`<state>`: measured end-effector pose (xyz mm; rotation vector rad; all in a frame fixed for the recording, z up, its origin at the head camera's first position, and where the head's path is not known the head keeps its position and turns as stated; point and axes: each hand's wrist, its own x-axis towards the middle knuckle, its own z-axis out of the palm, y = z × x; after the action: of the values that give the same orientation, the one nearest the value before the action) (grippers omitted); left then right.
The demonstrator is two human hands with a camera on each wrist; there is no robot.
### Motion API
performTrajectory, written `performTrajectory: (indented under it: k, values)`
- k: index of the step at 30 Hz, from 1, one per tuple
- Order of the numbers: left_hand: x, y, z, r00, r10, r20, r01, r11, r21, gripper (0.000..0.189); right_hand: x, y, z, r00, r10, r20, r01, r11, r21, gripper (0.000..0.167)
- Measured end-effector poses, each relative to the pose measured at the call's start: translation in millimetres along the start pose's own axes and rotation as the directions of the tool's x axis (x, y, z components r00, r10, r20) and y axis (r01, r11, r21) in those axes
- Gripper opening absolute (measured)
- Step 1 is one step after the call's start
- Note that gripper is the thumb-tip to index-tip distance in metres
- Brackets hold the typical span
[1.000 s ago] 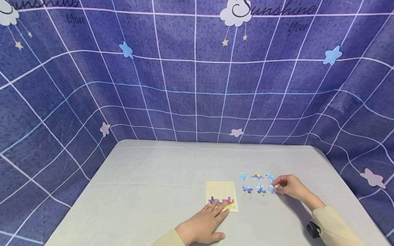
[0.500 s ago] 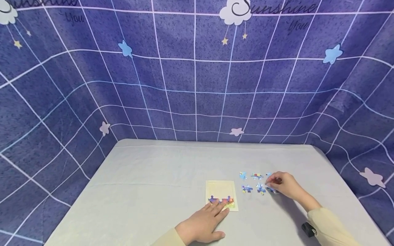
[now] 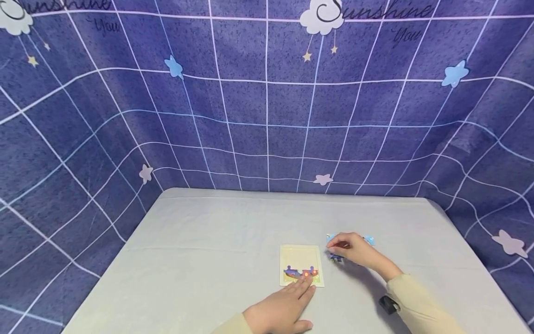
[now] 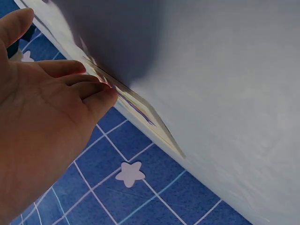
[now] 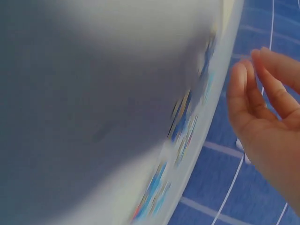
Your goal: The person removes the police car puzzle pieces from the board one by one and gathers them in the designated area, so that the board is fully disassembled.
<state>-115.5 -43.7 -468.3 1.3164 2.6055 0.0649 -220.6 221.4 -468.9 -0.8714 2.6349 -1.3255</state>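
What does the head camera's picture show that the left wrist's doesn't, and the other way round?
Only the head view: loose puzzle pieces, "Sunshine" lettering, and the back of the left hand.

Only the left wrist view: that hand's palm.

Both: the left hand with its fingertips at the puzzle board, the pale table, and the starry blue cloth.
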Motion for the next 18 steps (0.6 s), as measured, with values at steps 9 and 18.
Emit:
performTrajectory:
  k: [9,18]
  values:
    - [6.2,3.3,2.4,1.000,-0.027,0.012,0.027,1.000,0.013,0.075,27.6,-19.7,34.3,0.975,-0.046,0.219,0.013,0.988,0.153,0.018]
    - [7.0,2.0,2.4,0.999,-0.022,0.023,0.022,0.999,0.034,0.074,43.4,-28.9,61.2,0.949,-0.054,0.311,0.013,0.991,0.134,0.015]
